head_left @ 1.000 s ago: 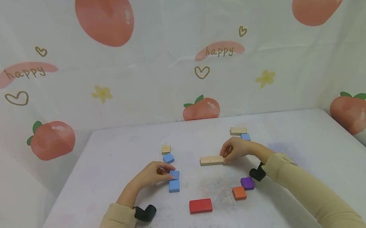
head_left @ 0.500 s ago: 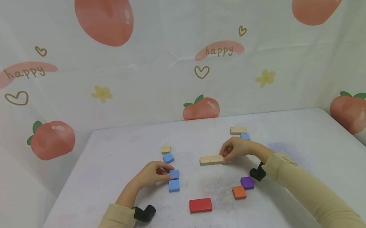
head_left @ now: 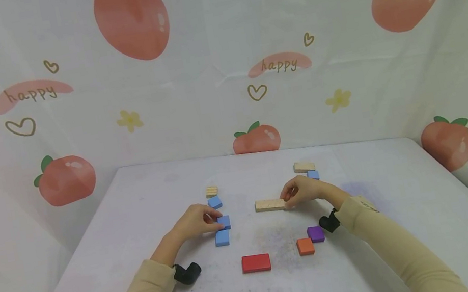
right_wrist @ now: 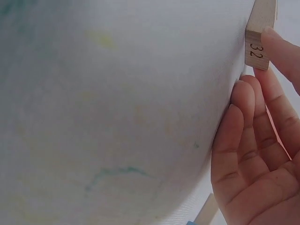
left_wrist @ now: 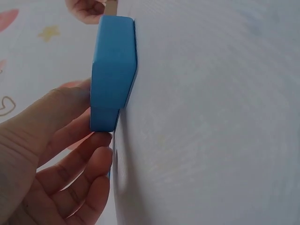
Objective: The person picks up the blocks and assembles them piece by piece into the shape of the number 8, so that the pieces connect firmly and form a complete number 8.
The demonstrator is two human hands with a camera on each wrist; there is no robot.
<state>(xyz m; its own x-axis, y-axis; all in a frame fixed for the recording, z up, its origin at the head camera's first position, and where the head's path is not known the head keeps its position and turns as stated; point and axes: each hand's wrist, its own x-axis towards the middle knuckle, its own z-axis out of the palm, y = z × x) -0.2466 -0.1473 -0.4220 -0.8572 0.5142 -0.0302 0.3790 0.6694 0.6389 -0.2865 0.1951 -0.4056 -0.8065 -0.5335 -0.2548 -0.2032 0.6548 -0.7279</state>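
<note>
Wooden block (right_wrist: 258,22): bears "32" on one end
Left pink band (head_left: 32,94): bears "happy", printed on the backdrop (head_left: 193,96)
Right pink band (head_left: 279,63): bears "happy" likewise

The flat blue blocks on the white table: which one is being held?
The small flat blue block pinched by the left hand, just beyond the blue block nearest the person; no hand grips the other three.

I see a creased white cloth backdrop (head_left: 205,27) behind and beside a wide white counter (head_left: 161,184), whose top carries faint yellow and green stains (right_wrist: 105,38). I make out orange-pink printed peaches (head_left: 133,22), yellow flowers (head_left: 339,99), gold heart outlines (head_left: 257,92) and pink "happy" labels (head_left: 279,63) under soft, even light.
</note>
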